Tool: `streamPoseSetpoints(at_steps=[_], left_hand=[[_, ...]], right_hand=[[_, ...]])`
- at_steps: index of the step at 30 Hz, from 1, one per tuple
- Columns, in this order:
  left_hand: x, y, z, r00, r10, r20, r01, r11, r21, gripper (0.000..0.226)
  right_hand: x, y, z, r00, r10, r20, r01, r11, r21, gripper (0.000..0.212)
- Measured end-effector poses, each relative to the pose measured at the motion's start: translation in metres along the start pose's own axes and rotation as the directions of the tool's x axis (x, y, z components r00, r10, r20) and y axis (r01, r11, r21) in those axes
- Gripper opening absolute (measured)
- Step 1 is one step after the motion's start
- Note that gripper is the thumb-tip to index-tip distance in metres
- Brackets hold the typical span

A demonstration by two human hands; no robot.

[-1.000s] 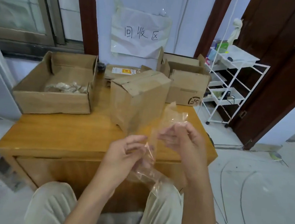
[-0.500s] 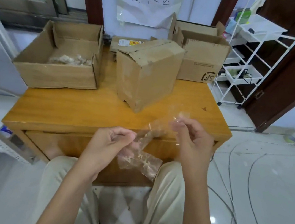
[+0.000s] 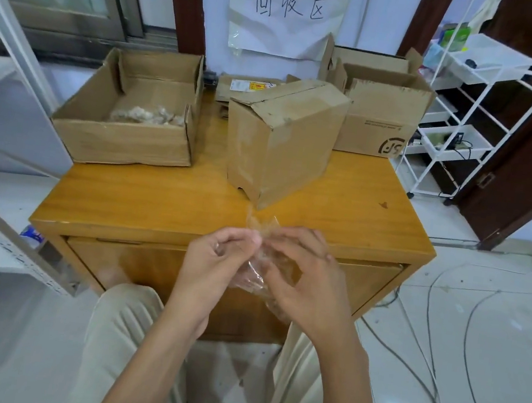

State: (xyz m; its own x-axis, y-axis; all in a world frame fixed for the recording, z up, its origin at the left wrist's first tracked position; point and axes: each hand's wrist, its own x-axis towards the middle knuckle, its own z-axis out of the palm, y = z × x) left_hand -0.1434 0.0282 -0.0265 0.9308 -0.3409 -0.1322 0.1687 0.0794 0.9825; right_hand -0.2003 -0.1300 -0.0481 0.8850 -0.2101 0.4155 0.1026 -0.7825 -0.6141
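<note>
The clear plastic strip (image 3: 250, 274), crinkled and glinting, is sitting in the air just off the near edge of the wooden table (image 3: 157, 201), bunched between the person's two hands above their lap. The left hand (image 3: 213, 262) is curling in on it, thumb and fingertips pinching the upper end. The right hand (image 3: 308, 280) is cupping round the lower part, fingers bent over it. One loose tail is sticking up at twelve o'clock above the knuckles.

To my eye the person is balling the strip into a wad, and the wad is only half made. At twelve o'clock from the hands a closed carton (image 3: 282, 139) is standing on the table, one corner nearly over them. At ten o'clock an open box (image 3: 125, 137) is holding pale crumpled wads (image 3: 144, 114) of much the same stuff, so I am guessing this one is heading there too. That calls for a tighter squeeze, then a one-handed reach up and left past the carton.
</note>
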Motion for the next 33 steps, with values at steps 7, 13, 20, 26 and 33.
streamPoseSetpoints(at_steps=[7, 13, 20, 26, 33], left_hand=[[0.000, 0.000, -0.001, 0.997, 0.058, 0.047, -0.058, 0.998, 0.004, 0.015], [-0.002, -0.007, 0.005, 0.985, -0.149, 0.086, 0.149, 0.989, 0.010, 0.021], [0.008, -0.007, 0.002, 0.980, -0.194, -0.052, 0.171, 0.941, -0.292, 0.018], [0.003, -0.002, -0.005, 0.987, -0.134, 0.091, 0.157, 0.937, -0.313, 0.040], [0.000, -0.008, -0.001, 0.999, 0.026, -0.023, -0.028, 0.994, -0.106, 0.038]], right_hand=[[0.005, -0.006, -0.005, 0.963, 0.267, 0.026, -0.248, 0.849, 0.466, 0.044], [0.001, 0.000, 0.003, 0.941, 0.226, -0.251, -0.176, 0.963, 0.206, 0.027], [-0.006, -0.003, 0.001, 0.999, 0.043, -0.029, -0.039, 0.991, 0.126, 0.035], [0.000, 0.001, 0.010, 0.994, 0.061, -0.090, -0.052, 0.993, 0.109, 0.018], [0.001, -0.001, 0.007, 0.930, 0.365, 0.042, -0.348, 0.839, 0.419, 0.027]])
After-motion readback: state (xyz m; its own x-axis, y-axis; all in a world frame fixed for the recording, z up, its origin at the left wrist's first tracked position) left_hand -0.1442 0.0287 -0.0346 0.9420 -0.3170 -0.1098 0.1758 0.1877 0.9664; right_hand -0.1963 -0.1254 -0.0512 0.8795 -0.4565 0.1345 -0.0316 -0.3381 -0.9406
